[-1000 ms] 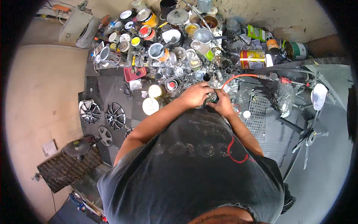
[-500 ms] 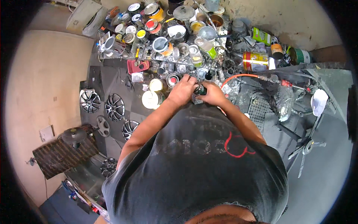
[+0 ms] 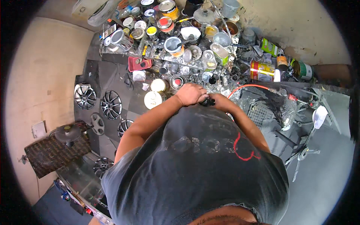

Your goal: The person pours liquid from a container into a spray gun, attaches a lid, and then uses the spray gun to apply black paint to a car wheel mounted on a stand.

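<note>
Close against my dark shirt, my left hand (image 3: 191, 93) is closed over the top of a small dark object (image 3: 206, 101). My right hand (image 3: 222, 102) grips the same object from the other side, its fingers curled. The hands nearly touch, and they hide most of the object, so its kind does not show. Just beyond the left hand stands an open can with a red centre (image 3: 177, 81). Two pale round-topped tubs, one a cream tub (image 3: 158, 85) and one a white tub (image 3: 153, 100), stand left of my left wrist.
A cluttered bench (image 3: 165, 57) holds several paint cans, cups and bottles. An orange hose (image 3: 247, 86) curves from near my right hand to a metal fitting on the right. Several wheels (image 3: 111, 105) lie on the floor at left. A white mask-like cup (image 3: 320, 116) hangs at right.
The whole view has shifted, with the bench lower in the picture. Both hands have drawn nearer to my shirt and closer together, and less of the dark object shows between them.
</note>
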{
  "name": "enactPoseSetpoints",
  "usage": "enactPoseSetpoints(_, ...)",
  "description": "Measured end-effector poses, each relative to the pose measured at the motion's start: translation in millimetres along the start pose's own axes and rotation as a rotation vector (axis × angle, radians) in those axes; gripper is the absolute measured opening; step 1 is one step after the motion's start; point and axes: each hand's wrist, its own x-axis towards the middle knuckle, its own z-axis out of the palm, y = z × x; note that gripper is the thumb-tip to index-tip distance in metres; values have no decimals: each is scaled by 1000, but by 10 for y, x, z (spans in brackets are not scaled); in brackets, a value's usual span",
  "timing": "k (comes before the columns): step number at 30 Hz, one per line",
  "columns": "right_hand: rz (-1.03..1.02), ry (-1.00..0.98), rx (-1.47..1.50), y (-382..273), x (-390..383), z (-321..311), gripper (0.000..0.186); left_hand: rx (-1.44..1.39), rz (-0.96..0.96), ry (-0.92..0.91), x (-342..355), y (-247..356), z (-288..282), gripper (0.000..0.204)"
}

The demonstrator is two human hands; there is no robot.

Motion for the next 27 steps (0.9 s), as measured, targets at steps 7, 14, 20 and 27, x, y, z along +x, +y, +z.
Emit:
enactPoseSetpoints(7, 82, 129, -254, -249, 295, 104, 47, -140, -263, -113, -105, -408, -5, 45)
enactPoseSetpoints(14, 216, 467, -259, -340, 498, 353, 56, -582, -879, -222, -226, -1140, -283, 81)
enactPoseSetpoints(20, 110, 670, -171, -405, 623, 281, 61, -1623, -739, -88, -464, -1304, -633, 36)
enactPoseSetpoints(27, 99, 721, -101, -601, 808, 360, 60, -620, -167, -26, -234, -1043, -482, 80)
